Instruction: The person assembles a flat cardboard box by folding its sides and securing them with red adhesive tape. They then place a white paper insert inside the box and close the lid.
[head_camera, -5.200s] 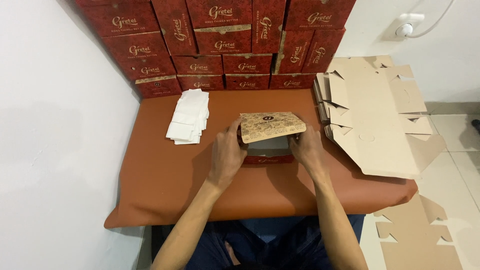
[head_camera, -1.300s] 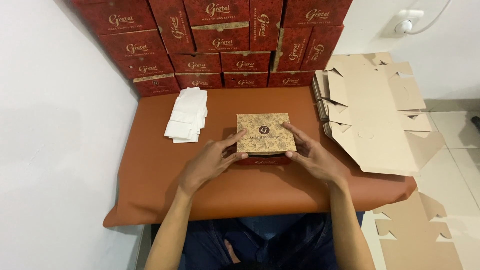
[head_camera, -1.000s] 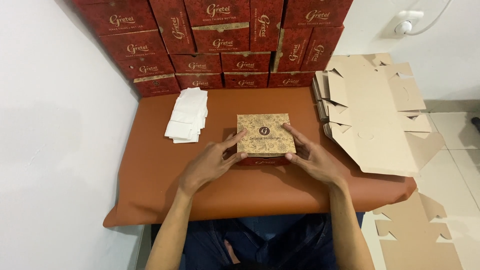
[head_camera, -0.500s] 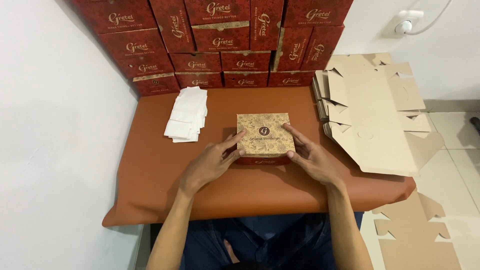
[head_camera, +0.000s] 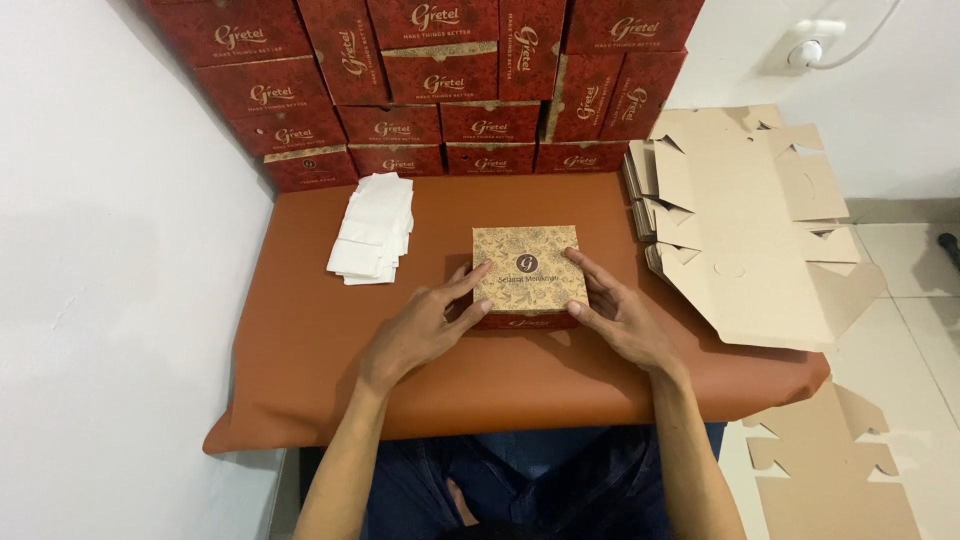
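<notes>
box (head_camera: 527, 270) mid-table (head_camera: 300, 380) | napkins (head_camera: 372, 228) left | flat cartons (head_camera: 740, 230) right | stacked boxes (head_camera: 440, 80) behind

Even, soft indoor light falls from above; shadows are faint, focus is sharp, and edges bow slightly.

— What sort of place is this?

— A small packing corner, probably a back room of a shop or a home business; the view is too tight to say which.

— What shows it?

— Dark red printed cartons (head_camera: 440, 75) are stacked against the far wall. Flat, unfolded cardboard blanks (head_camera: 745, 225) are piled at the right, with more on the tiled floor (head_camera: 900, 300). The low table (head_camera: 300, 350) has a brown cover, with a stack of white paper sheets (head_camera: 372, 228) at its far left. The walls are bare white.
</notes>
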